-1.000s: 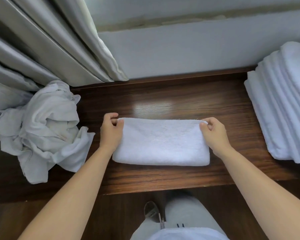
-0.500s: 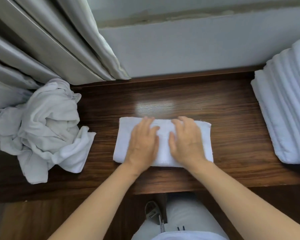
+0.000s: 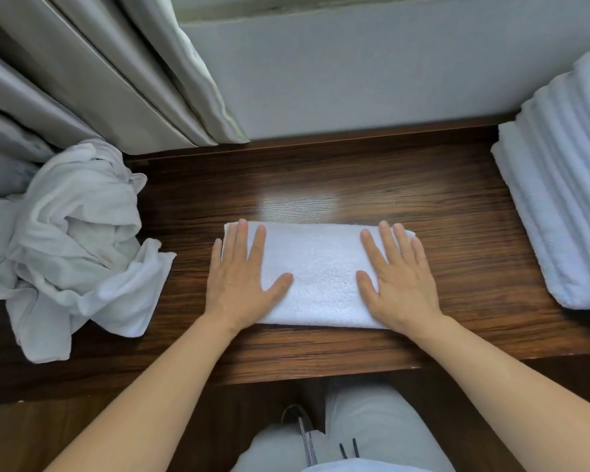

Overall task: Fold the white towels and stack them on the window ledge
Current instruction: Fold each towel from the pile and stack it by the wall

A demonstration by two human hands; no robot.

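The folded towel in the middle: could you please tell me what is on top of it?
Both hands lie flat on the folded towel: left hand, right hand. The towel beneath the palms is hidden.

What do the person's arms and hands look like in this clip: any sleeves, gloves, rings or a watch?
Both forearms are bare up to the frame edge, with no sleeve in view. The left hand and right hand wear no gloves, and no rings, watch or wristband show. Fingernails look short and unpainted. Lower down, light grey trousers with dark drawstrings are visible.
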